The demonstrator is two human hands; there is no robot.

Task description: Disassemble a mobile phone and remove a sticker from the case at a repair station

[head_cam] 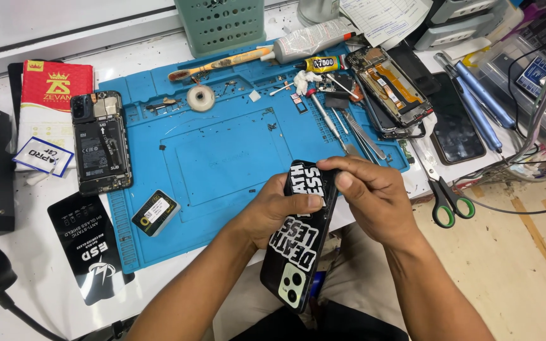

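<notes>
**Two hands on a black phone above the blue repair mat**

The left hand (279, 211) wraps the black phone (298, 243) from the side, fingers curled under it and the thumb pressed flat across its stickered back. The right hand (371, 196) closes narrowly on the phone's top end, thumb and fingertips pinching the upper edge. The phone is held back upward in the air, just over the near edge of the blue silicone repair mat (222, 164), tilted so that its pale green camera block points toward the person's lap.

On the mat lie one small roll of tape (200, 98), one toothbrush (219, 63), one glue tube with a yellow label (320, 64), and a cluster of metal tools, at least one screwdriver (323, 113) and one pair of tweezers (364, 136); the exact count in that cluster is hard to tell. One small battery (155, 213) sits at the mat's lower left corner.

Two opened phones show: one (100, 142) off the mat's left edge with its back removed, and one bare phone frame (390, 85) at the mat's upper right corner. One dark glass panel (456, 126) lies to the right of that frame, two blue pen-shaped drivers (481, 95) beyond it. One pair of green-handled scissors (447, 196) rests just beside the right hand. A red packet (55, 85) and a black anti-static bag (86, 246) lie at far left.
</notes>
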